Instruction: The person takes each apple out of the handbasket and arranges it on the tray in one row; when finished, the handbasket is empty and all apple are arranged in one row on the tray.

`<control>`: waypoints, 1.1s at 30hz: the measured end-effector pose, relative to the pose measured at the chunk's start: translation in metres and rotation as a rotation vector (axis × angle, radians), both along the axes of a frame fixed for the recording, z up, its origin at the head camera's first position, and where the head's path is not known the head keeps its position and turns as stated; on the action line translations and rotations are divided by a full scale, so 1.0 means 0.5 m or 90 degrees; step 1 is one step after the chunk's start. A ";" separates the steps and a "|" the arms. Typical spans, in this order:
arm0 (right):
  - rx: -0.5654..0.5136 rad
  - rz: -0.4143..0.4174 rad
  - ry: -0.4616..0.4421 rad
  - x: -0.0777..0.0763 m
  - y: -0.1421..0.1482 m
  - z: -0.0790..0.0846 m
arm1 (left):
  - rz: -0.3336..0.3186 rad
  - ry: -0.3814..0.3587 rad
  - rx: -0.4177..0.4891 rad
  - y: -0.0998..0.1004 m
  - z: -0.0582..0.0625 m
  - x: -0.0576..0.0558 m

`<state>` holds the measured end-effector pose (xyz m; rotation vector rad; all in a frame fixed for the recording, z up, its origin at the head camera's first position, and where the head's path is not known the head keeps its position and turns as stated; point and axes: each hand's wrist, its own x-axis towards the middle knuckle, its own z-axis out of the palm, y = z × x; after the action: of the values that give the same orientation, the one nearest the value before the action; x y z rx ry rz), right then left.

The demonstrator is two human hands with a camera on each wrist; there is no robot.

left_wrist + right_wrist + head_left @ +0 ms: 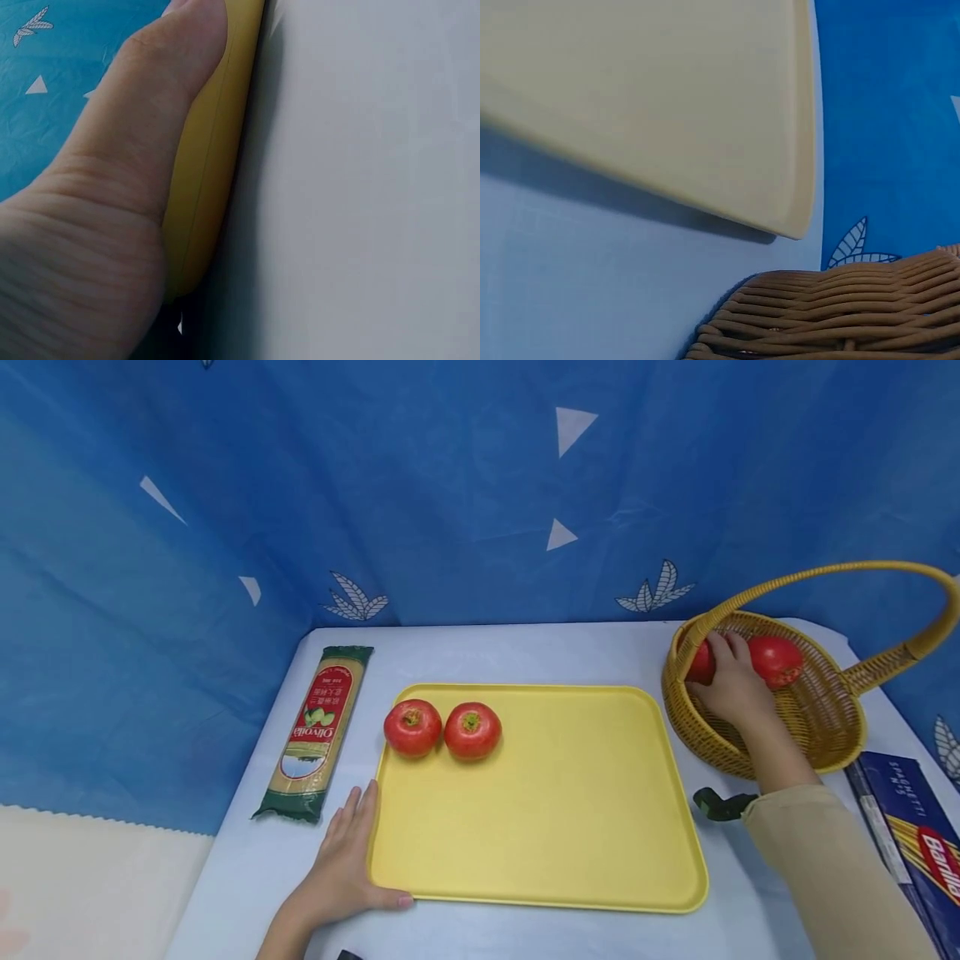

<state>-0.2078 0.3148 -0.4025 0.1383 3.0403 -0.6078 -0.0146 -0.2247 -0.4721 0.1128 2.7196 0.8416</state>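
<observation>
Two red apples (pixel 412 728) lie side by side in the far left corner of the yellow tray (pixel 555 810). My left hand (pixel 341 864) rests with straight, spread fingers at the tray's near left corner. Its thumb lies along the front rim, also seen in the left wrist view. My right hand (pixel 735 685) reaches into the wicker basket (pixel 847 735) and holds a red apple (pixel 702 665) between thumb and fingers, near the basket's left wall. Another apple (pixel 776 661) sits beside that hand. In the right wrist view the hand is hidden; basket weave (pixel 840 307) and tray show.
A green-ended spaghetti packet (pixel 315 731) lies left of the tray. Blue spaghetti boxes (pixel 911 835) lie at the right edge. The basket's tall handle (pixel 817 574) arches up to the right. A blue curtain (pixel 465 493) hangs behind the white table.
</observation>
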 end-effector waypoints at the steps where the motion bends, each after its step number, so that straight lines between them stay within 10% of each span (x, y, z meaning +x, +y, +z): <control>1: 0.005 -0.001 0.003 -0.003 0.000 -0.002 | 0.000 -0.001 0.001 0.000 0.001 0.000; 12: 0.036 -0.060 0.016 -0.006 0.004 -0.012 | 0.004 -0.012 -0.002 0.001 -0.002 -0.002; 33: 0.075 -0.008 -0.038 0.032 0.004 0.004 | 0.005 -0.012 0.000 0.000 -0.002 -0.003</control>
<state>-0.1916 0.3170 -0.4005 0.1764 3.0182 -0.4181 -0.0163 -0.2244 -0.4732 0.0932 2.7048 0.8397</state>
